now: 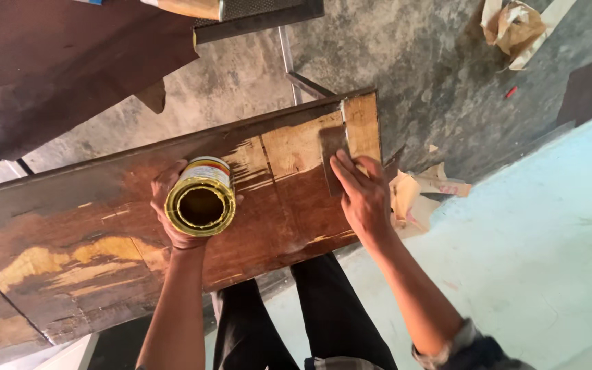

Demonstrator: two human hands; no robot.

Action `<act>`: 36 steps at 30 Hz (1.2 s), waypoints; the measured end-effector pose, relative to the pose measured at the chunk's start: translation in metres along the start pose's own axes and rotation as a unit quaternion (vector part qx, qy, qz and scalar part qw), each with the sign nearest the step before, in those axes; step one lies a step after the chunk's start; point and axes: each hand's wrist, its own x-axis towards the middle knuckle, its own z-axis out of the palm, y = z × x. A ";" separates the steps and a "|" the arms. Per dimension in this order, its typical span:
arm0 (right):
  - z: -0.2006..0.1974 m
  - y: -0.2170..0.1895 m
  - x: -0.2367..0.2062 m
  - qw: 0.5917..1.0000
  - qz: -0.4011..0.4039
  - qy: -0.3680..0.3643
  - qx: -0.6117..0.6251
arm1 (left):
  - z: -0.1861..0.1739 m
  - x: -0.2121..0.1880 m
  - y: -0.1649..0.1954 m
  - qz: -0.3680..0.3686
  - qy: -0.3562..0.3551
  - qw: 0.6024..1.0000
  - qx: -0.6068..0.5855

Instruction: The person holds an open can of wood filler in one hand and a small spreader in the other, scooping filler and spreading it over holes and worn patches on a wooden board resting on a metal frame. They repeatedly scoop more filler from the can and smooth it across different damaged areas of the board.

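Soft, even daylight fills the space, with no hard beam and no clear source. The pale floor at the right is the brightest area, nearly washed out. The wooden board looks warm, with a dull sheen on its wet, darker patches, and the rim of the tin can catches a small glint. Shadows are faint and soft-edged, deepest under the board near the dark trousers. Focus holds across the centre; the corners look slightly stretched and softer.

Your left hand grips open round tin over board: yellow rim, cream label with red band. Crumpled brown paper wrapping top right on floor.
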 end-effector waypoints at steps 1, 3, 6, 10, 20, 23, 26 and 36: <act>0.003 -0.001 0.001 0.998 0.042 0.014 0.035 | 0.000 0.000 0.000 0.010 -0.004 1.000 0.004; 0.005 -0.001 0.002 0.986 0.127 0.038 0.102 | 0.001 0.002 0.002 0.027 -0.014 0.999 0.011; -0.002 0.007 0.004 0.999 -0.013 0.031 0.008 | 0.002 0.001 0.001 -0.006 -0.001 1.000 -0.025; -0.017 0.021 0.004 0.999 -0.017 0.041 -0.030 | 0.000 0.002 0.003 0.008 -0.002 1.000 -0.015; -0.044 0.008 -0.004 0.995 0.061 0.045 -0.062 | -0.003 0.002 0.002 -0.005 0.003 1.000 0.010; -0.078 -0.011 -0.015 0.995 0.071 0.056 -0.044 | -0.002 0.002 0.004 -0.006 -0.004 1.000 0.010; -0.088 -0.044 -0.009 0.985 0.108 0.087 0.101 | -0.006 0.008 0.010 0.013 -0.014 0.999 0.038; -0.101 -0.158 -0.014 0.975 -0.005 0.065 0.211 | -0.038 -0.002 0.045 0.043 -0.130 0.981 0.138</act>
